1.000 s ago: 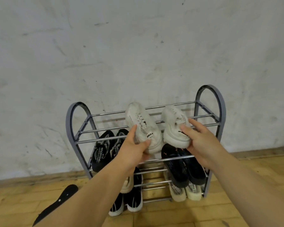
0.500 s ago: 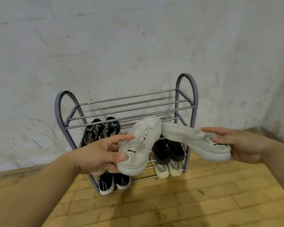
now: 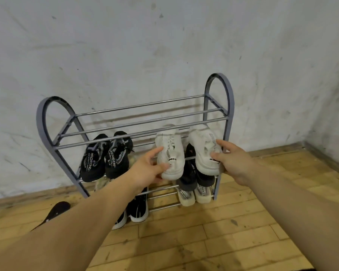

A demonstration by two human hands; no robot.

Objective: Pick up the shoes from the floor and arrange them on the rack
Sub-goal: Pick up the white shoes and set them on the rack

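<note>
A grey metal shoe rack stands against the white wall. Two white sneakers lean toe-up on the right half of its middle tier. My left hand grips the heel of the left white sneaker. My right hand holds the side of the right white sneaker. Both heels hang over the tier's front bar. The top tier holds nothing.
A black knit pair sits on the middle tier's left. Dark shoes lie under the white ones, a beige pair and black white-soled shoes on the bottom tier. A black sole-shaped piece lies on the wooden floor at left.
The white sneakers were on the top tier, then my hands lifted them off into the air. Now they rest on the middle tier's right side, with my hands on them.
</note>
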